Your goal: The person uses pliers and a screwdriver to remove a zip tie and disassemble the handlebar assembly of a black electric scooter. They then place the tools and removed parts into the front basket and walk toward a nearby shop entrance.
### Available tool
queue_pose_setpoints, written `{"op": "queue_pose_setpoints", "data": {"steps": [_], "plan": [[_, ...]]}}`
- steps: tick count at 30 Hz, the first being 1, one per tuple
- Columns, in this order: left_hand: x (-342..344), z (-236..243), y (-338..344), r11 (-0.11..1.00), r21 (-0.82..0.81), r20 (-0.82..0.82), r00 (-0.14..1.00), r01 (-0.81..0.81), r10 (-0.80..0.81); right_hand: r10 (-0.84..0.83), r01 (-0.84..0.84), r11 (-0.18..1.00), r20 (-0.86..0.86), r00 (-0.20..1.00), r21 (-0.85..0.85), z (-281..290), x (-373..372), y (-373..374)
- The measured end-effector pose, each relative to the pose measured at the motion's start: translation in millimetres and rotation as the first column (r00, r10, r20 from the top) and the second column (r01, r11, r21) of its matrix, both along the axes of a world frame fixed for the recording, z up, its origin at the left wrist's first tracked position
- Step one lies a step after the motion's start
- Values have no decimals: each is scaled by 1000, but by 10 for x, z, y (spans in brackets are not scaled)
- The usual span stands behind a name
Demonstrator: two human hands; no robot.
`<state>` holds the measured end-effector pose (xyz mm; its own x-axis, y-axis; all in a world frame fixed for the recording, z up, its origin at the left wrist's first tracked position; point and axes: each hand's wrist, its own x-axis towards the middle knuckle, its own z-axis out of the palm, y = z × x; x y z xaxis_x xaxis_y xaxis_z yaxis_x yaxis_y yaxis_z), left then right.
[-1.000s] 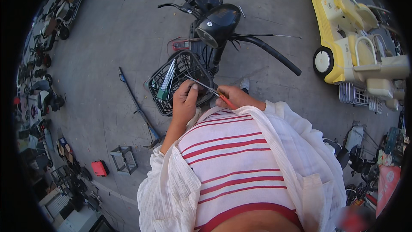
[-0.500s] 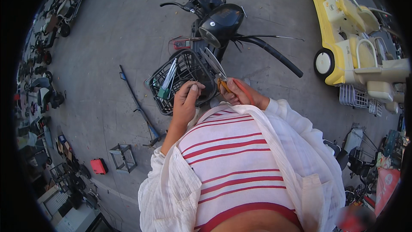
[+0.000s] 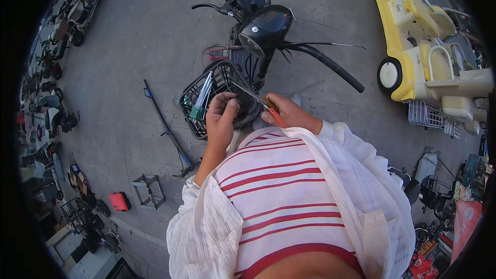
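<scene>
Right hand is closed round an orange-handled screwdriver, shaft running up-left from the fist to just above the left hand. Left hand w/ fingers curled, thumb up, touching the rim of the black wire basket; can't tell if it grips anything. Scooter headlight sits beyond both hands, green-handled tools in basket just left of left hand.

the person wears a white top with red horizontal stripes (a wider red band at the hem). over it, an open, loose white shirt, crinkled fabric, sleeves pushed up the forearms.
</scene>
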<state>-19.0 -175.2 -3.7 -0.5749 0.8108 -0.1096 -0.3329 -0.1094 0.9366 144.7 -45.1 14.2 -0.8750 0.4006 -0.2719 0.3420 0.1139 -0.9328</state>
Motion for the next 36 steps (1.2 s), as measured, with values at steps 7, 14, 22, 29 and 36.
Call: {"op": "queue_pose_setpoints", "data": {"steps": [7,14,22,29,36], "plan": [[-7,2,-19,994,-111,0,1000,8,-8,-36,-100,886,281,959,453,215,-38,-10],[17,11,-15,961,-272,-144,990,-52,13,-8,-200,853,397,918,482,263,-56,-4],[2,14,-22,946,-322,-220,975,-46,-28,16,-205,849,365,931,486,219,-42,0],[-5,47,-15,948,-318,-210,977,-30,-40,33,-245,845,410,912,476,242,-51,10],[-40,29,-11,955,-298,-146,988,11,-57,42,-207,869,349,936,450,194,-54,-8]]}}
